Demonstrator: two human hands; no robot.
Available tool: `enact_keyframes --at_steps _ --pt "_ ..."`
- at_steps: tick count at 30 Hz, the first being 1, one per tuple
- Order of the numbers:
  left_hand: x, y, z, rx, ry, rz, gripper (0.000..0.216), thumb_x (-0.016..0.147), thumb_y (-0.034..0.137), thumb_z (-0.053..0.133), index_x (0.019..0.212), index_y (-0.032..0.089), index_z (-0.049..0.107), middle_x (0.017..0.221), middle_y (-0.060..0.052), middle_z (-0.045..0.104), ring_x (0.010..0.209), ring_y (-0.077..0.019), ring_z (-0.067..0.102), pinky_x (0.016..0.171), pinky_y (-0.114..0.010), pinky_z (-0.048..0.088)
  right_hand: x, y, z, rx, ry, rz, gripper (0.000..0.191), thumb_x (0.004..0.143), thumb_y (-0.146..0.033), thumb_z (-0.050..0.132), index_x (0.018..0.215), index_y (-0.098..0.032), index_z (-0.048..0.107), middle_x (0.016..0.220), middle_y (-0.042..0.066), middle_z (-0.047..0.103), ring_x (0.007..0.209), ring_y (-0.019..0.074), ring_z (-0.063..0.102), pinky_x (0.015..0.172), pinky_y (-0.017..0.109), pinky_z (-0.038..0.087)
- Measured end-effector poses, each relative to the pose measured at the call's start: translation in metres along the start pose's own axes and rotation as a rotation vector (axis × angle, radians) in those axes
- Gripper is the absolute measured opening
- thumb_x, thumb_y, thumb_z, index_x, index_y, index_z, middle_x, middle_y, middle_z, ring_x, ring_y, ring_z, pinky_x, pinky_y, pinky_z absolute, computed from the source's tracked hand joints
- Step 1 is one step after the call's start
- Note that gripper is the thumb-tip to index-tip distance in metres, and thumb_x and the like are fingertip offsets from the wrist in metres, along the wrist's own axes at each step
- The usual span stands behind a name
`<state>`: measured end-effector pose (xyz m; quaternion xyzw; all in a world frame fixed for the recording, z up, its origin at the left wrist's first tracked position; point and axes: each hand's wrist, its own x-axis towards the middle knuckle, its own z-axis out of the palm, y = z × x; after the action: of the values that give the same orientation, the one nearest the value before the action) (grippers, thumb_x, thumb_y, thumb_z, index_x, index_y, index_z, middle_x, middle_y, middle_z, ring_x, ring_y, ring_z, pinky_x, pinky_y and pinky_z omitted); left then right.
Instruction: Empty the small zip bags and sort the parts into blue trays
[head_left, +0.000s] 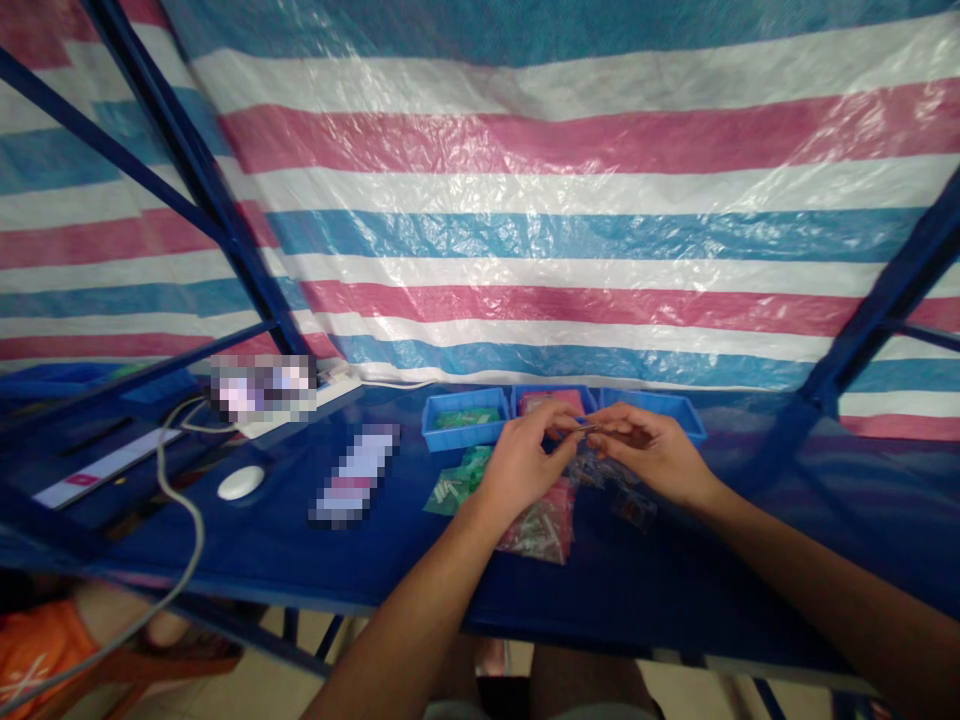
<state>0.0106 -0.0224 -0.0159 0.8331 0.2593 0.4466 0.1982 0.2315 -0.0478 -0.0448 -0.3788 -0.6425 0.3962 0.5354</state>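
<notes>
My left hand [529, 450] and my right hand [649, 445] meet above the blue table, their fingertips pinched close together. Between them is a small, thin item [585, 429], too small to name. Below my left hand lie red-tinted plastic packets [541, 530], with green packets [461, 480] to their left. Clear packets [634, 505] with small dark contents are scattered under my right hand. Just behind the hands stand three blue bins: the left bin [465, 436] has green packets in it, the middle bin [551, 390] red ones, and the right bin [686, 418] is partly hidden by my hand.
A white oval object [241, 483], a blurred-out flat item [356, 475] and a white power strip [330, 395] lie to the left. A pale cable [196, 530] hangs over the table edge. Blue frame posts [240, 265] and a striped sheet [562, 230] enclose the back.
</notes>
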Motion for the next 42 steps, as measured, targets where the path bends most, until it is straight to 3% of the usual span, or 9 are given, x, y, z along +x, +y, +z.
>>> enact_keyframes --at_steps 4,8,12,15,21,26,30,37,42 --pt "-0.001 0.000 -0.002 0.117 0.041 0.022 0.023 0.104 0.031 0.061 0.124 0.020 0.068 0.105 -0.007 0.077 0.097 -0.0217 0.074 0.091 -0.034 0.059 0.001 0.005 -0.003 -0.122 0.114 -0.055 0.026 0.090 -0.042 0.081 0.108 -0.024 0.074 0.101 0.006 0.076 0.087 0.0215 0.072 0.081 0.035 0.058" --pt "-0.002 0.000 -0.005 0.075 -0.062 -0.014 0.031 0.109 0.037 0.051 0.131 0.021 0.068 0.094 -0.005 0.079 0.082 -0.0190 0.074 0.081 -0.031 0.059 0.002 0.003 -0.005 -0.314 0.127 -0.209 0.012 0.095 -0.036 0.075 0.101 -0.025 0.077 0.107 0.008 0.073 0.100 0.0253 0.071 0.093 0.042 0.057" --pt "0.000 0.001 -0.005 0.039 -0.093 0.066 0.030 0.110 0.034 0.051 0.117 0.020 0.076 0.109 -0.008 0.080 0.101 -0.0223 0.075 0.094 -0.035 0.058 0.002 -0.002 -0.005 -0.423 0.119 -0.319 0.010 0.096 -0.031 0.071 0.096 -0.027 0.081 0.121 0.010 0.069 0.119 0.0287 0.066 0.108 0.049 0.050" --pt "0.002 -0.001 -0.004 0.037 -0.063 0.082 0.026 0.108 0.031 0.055 0.112 0.020 0.078 0.110 -0.008 0.080 0.102 -0.0221 0.074 0.096 -0.035 0.058 0.003 -0.001 -0.007 -0.410 0.146 -0.305 0.014 0.097 -0.029 0.069 0.099 -0.028 0.083 0.126 0.010 0.067 0.124 0.0291 0.063 0.109 0.048 0.050" --pt "0.001 -0.006 0.000 0.056 -0.019 0.077 0.021 0.104 0.029 0.061 0.113 0.021 0.079 0.115 -0.008 0.079 0.107 -0.0221 0.074 0.100 -0.037 0.058 0.000 0.001 -0.004 -0.214 0.084 -0.202 0.019 0.102 -0.033 0.063 0.106 -0.027 0.080 0.103 0.006 0.074 0.088 0.0213 0.071 0.086 0.039 0.058" --pt "-0.001 -0.007 0.001 0.084 0.003 0.065 0.027 0.091 0.040 0.080 0.110 0.021 0.078 0.114 -0.009 0.078 0.108 -0.0243 0.073 0.100 -0.038 0.058 -0.005 -0.008 0.007 -0.151 0.046 -0.185 0.020 0.102 -0.041 0.066 0.111 -0.027 0.078 0.109 0.007 0.077 0.101 0.0245 0.073 0.093 0.040 0.060" --pt "0.000 -0.008 0.002 0.080 0.034 0.069 0.013 0.095 0.029 0.076 0.104 0.021 0.079 0.110 -0.008 0.078 0.104 -0.0229 0.074 0.098 -0.038 0.059 -0.006 -0.011 0.010 -0.045 0.044 -0.109 0.032 0.102 -0.045 0.066 0.129 -0.029 0.068 0.109 0.007 0.079 0.099 0.0234 0.075 0.095 0.041 0.060" --pt "0.001 -0.007 0.001 0.086 0.039 0.092 0.013 0.098 0.021 0.066 0.101 0.020 0.079 0.119 -0.011 0.074 0.115 -0.0241 0.071 0.104 -0.040 0.058 -0.002 -0.002 0.002 -0.330 0.162 -0.244 0.038 0.095 -0.045 0.077 0.129 -0.030 0.071 0.129 0.009 0.070 0.106 0.0262 0.071 0.100 0.045 0.058" --pt "-0.001 -0.009 0.000 0.145 0.025 0.085 0.021 0.102 0.029 0.064 0.118 0.022 0.076 0.123 -0.010 0.071 0.120 -0.0244 0.068 0.109 -0.041 0.056 0.002 -0.009 -0.008 -0.489 0.032 -0.271 0.017 0.100 -0.038 0.069 0.109 -0.028 0.080 0.106 0.006 0.078 0.097 0.0260 0.073 0.092 0.043 0.058"
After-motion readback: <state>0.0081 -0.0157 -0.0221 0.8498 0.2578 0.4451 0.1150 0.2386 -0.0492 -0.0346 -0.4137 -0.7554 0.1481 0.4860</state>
